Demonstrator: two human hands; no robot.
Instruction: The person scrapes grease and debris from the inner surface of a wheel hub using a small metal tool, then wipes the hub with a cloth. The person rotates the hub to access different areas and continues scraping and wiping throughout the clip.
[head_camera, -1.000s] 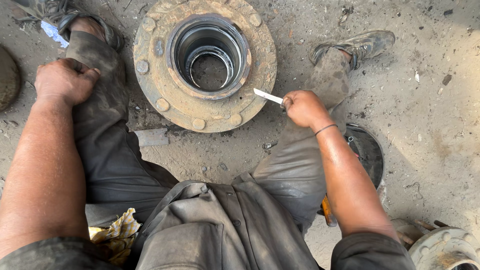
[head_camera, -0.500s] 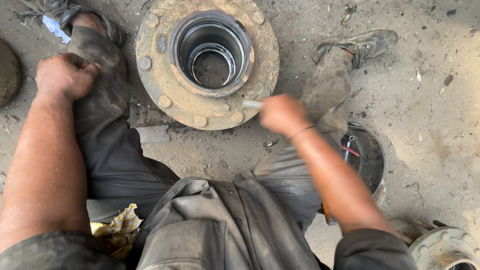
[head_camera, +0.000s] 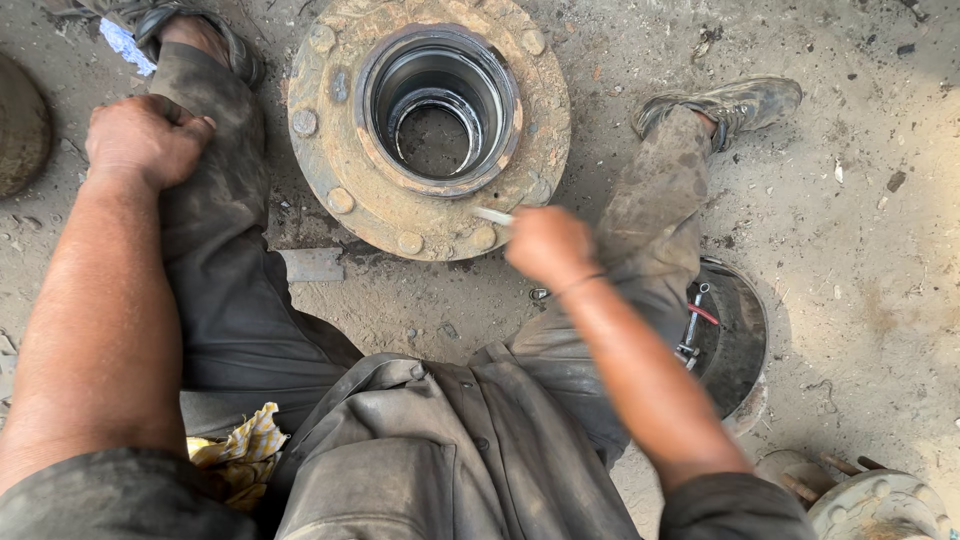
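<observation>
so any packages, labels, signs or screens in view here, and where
None that can be made out. The nearest thing is a blue and white scrap on the ground by the top left foot, too small to tell if it is a wrapper. The rusty wheel hub shows no label.

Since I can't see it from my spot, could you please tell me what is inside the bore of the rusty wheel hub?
Inside the wheel hub shows a shiny stepped metal wall and a dusty bottom; its underside is hidden.
</observation>
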